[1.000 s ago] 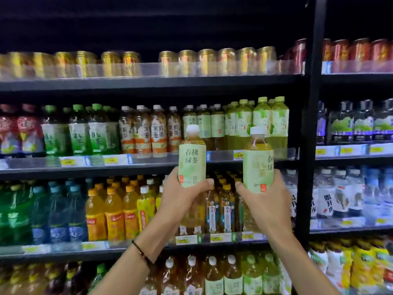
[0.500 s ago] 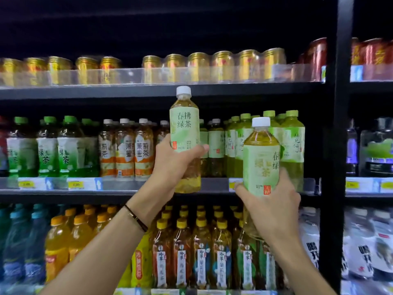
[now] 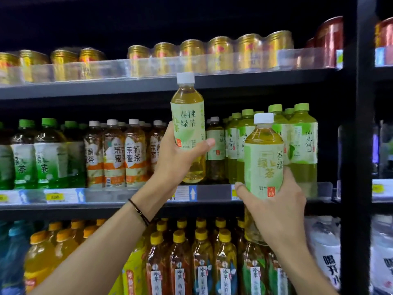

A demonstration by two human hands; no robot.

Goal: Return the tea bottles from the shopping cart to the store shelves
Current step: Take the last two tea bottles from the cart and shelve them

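Two green tea bottles with white caps and pale green labels are held up in front of the drinks shelf (image 3: 212, 192). My left hand (image 3: 176, 158) grips the left tea bottle (image 3: 188, 116) upright, its base level with the shelf's front rail, right before a row of matching white-capped bottles (image 3: 215, 141). My right hand (image 3: 274, 207) grips the right tea bottle (image 3: 263, 158) lower and nearer the camera, in front of the green-capped bottles (image 3: 302, 141). The right bottle's base is hidden by my hand.
Jasmine tea bottles (image 3: 131, 154) and green-label bottles (image 3: 49, 154) fill the same shelf to the left. Gold cans (image 3: 221, 54) line the shelf above, yellow-capped bottles (image 3: 202, 258) the shelf below. A black upright post (image 3: 359, 145) stands on the right.
Both hands have risen with their bottles toward the middle shelf, and the view has come closer. The left bottle now sits at the row of matching bottles.
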